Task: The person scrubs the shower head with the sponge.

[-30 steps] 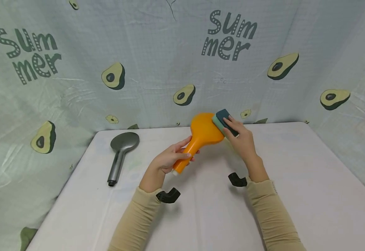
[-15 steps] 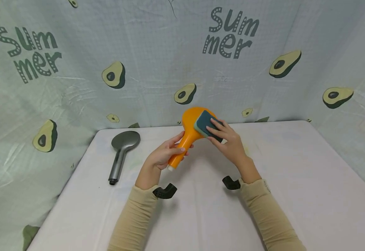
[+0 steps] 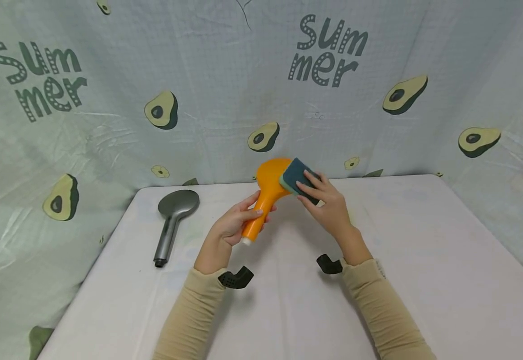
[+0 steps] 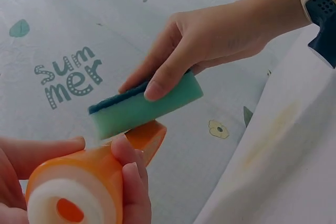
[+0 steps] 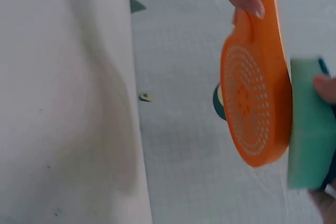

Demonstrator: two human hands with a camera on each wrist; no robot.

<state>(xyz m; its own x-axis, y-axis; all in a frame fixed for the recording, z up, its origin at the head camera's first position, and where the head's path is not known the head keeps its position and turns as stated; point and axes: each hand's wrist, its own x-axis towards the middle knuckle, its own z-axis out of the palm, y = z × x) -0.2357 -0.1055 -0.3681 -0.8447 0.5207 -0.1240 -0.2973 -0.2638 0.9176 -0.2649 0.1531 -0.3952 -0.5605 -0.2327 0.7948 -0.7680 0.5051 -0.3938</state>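
Observation:
My left hand point(image 3: 234, 223) grips an orange shower head point(image 3: 270, 182) by its handle and holds it above the table. The white threaded-looking end of the handle point(image 4: 65, 203) faces the left wrist camera. In the right wrist view the perforated spray face point(image 5: 245, 100) shows. My right hand point(image 3: 329, 205) pinches a two-layer sponge point(image 4: 152, 106), dark blue on one side and light green on the other. Its green side lies against the back of the shower head, near the right rim. Part of the head is hidden behind the sponge in the head view.
A second shower head point(image 3: 176, 215), dark grey, lies on the white-covered table point(image 3: 284, 310) at the left. Behind the table hangs a pale curtain point(image 3: 216, 75) printed with avocados and lettering.
Since a second ago, both hands have moved left with the shower head and sponge. The sponge has turned so its blue side faces the head camera more, and it last slid slightly toward the right rim.

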